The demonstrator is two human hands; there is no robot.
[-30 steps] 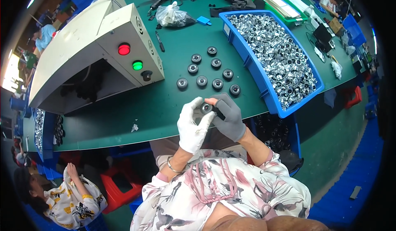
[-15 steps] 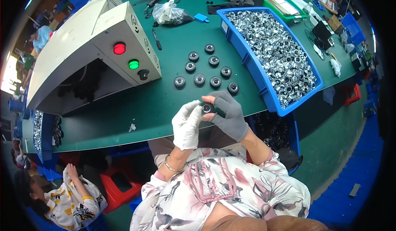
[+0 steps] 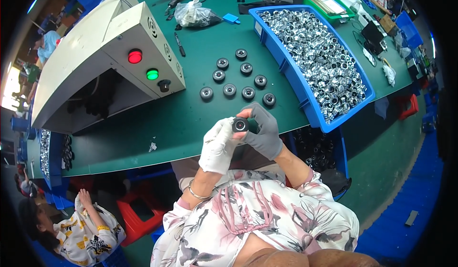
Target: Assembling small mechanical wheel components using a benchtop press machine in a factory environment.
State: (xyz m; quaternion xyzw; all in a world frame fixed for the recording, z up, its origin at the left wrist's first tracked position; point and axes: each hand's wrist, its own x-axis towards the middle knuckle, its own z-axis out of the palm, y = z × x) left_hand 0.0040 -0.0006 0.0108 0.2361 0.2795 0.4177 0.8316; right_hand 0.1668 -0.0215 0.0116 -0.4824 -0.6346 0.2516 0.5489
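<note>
A small black toy wheel (image 3: pixel 240 125) with a shiny hub is held between both hands above the table's front edge. My left hand (image 3: pixel 217 145), in a white glove, pinches its left side. Bare fingertips of my right hand (image 3: pixel 263 132), in a grey fingerless glove, grip the wheel from above and below on the right. Just beyond the hands several similar black wheels (image 3: pixel 229 90) lie spread on the green table (image 3: pixel 191 119), hubs facing up.
A blue tray (image 3: pixel 318 117) full of shiny silver parts stands to the right. At left is a beige machine (image 3: pixel 129 35) with red and green buttons. A blue bin (image 3: pixel 341 157) of black parts sits below the table edge. A pen (image 3: pixel 179 45) and plastic bag (image 3: pixel 194 14) lie farther back.
My left fingers have shifted on the wheel, and its round face now shows more fully toward me. The wheels on the table are in the same arrangement.
</note>
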